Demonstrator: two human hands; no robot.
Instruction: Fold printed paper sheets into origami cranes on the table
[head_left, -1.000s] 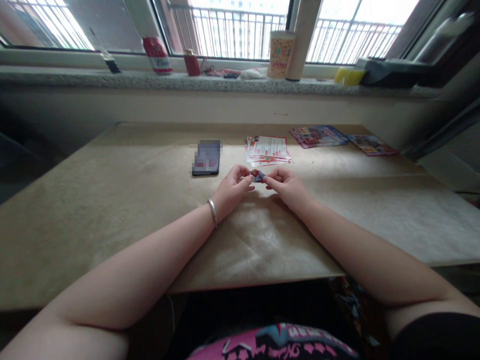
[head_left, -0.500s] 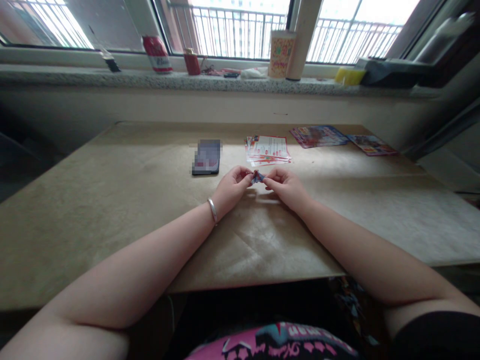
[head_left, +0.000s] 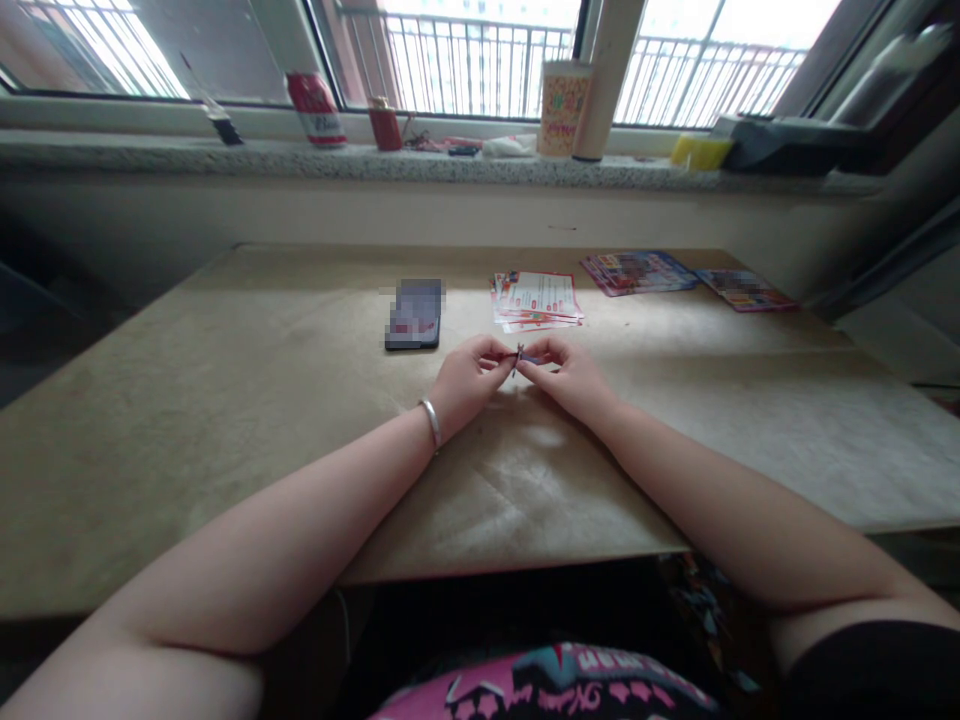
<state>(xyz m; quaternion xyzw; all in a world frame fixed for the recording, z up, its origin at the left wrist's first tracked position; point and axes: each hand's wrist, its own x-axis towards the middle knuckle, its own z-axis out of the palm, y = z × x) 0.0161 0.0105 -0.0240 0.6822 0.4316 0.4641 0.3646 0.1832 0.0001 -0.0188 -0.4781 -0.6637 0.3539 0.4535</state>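
My left hand (head_left: pixel 474 375) and my right hand (head_left: pixel 564 375) meet over the table, both pinching a small piece of printed paper (head_left: pixel 519 358). Only a thin, dark edge of the paper shows between the fingertips; the rest is hidden by them. A silver bangle (head_left: pixel 430 424) circles my left wrist. Just beyond my hands lies a loose stack of white and red printed cards (head_left: pixel 538 298). To the left of that stack is a dark phone (head_left: pixel 412 318), its screen blurred.
Colourful printed cards (head_left: pixel 637 272) and another such pile (head_left: pixel 746 290) lie at the table's back right. On the windowsill (head_left: pixel 450 172) stand a red can (head_left: pixel 315 108), a red bottle (head_left: pixel 385 125) and a patterned cup (head_left: pixel 564 108). Paper scraps (head_left: pixel 705 610) show below the table's front edge.
My hands have drawn closer together, and the paper between them has turned from its coloured face to a thin edge. The cards and the phone stay in place.
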